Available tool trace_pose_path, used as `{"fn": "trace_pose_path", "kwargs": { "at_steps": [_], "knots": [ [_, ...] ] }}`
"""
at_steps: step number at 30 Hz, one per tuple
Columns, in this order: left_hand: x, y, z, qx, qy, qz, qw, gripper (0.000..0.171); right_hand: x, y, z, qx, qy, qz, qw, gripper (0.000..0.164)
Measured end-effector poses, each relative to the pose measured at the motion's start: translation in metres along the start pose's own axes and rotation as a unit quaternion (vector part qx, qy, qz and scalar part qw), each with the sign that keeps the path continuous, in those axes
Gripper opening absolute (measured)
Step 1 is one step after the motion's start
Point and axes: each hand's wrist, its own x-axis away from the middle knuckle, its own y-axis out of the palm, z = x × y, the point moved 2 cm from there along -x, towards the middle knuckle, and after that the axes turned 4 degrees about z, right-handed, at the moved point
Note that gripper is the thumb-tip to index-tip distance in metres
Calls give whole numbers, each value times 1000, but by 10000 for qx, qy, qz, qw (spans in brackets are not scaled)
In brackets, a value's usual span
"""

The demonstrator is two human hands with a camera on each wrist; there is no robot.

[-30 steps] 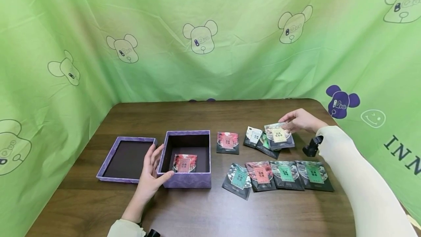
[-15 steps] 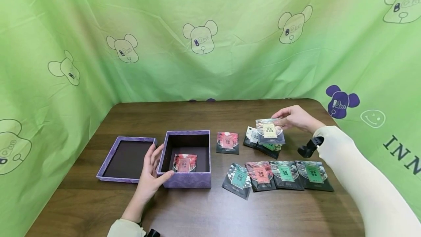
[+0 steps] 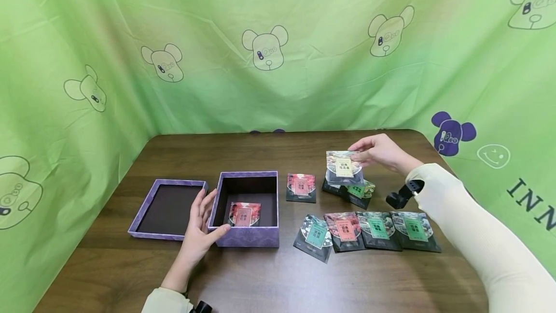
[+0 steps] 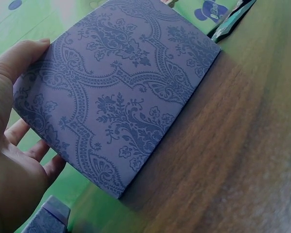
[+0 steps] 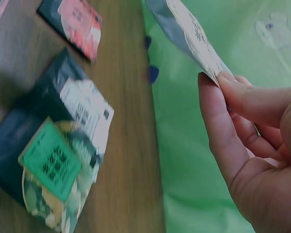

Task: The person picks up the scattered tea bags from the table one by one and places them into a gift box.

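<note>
Between thumb and index finger, my right hand [image 3: 381, 152] pinches the edge of a tea sachet [image 3: 344, 168] with a pale yellow label. The sachet is raised and overlaps two others in the head view. Of those, one sachet has a green label [image 5: 52, 160] and the other a white label [image 5: 84, 109]; they lie overlapping. My left hand [image 3: 201, 223] holds the near left corner of an open purple patterned box [image 3: 247, 238], thumb at the front rim, fingers along the left side. Inside the box lies a red-label sachet [image 3: 244, 215].
A purple-edged box lid [image 3: 167, 211] lies inside-up left of the box. Another red-label sachet [image 3: 301, 187] rests right of the box. Nearer the front, several sachets form a row, including a teal-label one [image 3: 314, 237]. A green curtain [image 3: 278, 100] hangs behind the wooden table [image 3: 260, 284].
My right hand has lifted the yellow-label sachet off the overlapping pair and carried it left and up, over the white-label sachet. The left hand and the box have stayed in place.
</note>
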Motion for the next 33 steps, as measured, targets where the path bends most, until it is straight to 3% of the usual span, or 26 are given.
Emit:
{"fn": "trace_pose_path", "kwargs": {
  "at_steps": [11, 18, 26, 33],
  "knots": [
    [-1, -1, -1, -12, -57, 62, 10000, 98, 0, 27, -23, -102, -225, -66, 9997, 33],
    [0, 0, -2, 63, 73, 14, 10000, 96, 3, 45, -35, -151, -210, -129, 9996, 34],
    [0, 0, -1, -17, -84, 70, 9999, 98, 7, 64, -49, -429, -282, -247, 9984, 26],
    [0, 0, 1, 42, 110, 9, 9999, 97, 9, 82, -57, -655, -245, -367, 9969, 23]
  ]
}}
